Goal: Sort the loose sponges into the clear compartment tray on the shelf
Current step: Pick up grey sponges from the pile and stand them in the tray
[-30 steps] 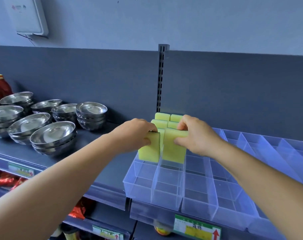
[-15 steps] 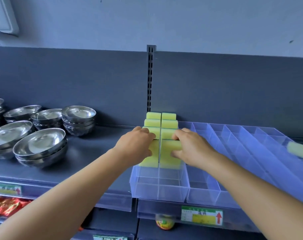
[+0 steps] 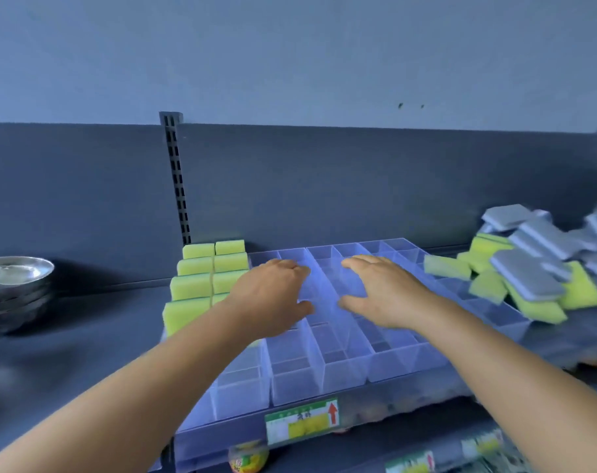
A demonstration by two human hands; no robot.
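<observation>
Both hands, left hand (image 3: pixel 273 298) and right hand (image 3: pixel 380 295), are hovering spread and empty over the tray (image 3: pixel 324 367), risking toppling the upright sponges (image 3: pixel 201 278) beside the left.

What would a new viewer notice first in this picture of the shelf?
First, the upright yellow-green sponges packed in the left columns of the clear compartment tray. Next, the left hand and right hand, both open and empty above its bare middle cells. Then the loose pile of sponges at the right.
</observation>
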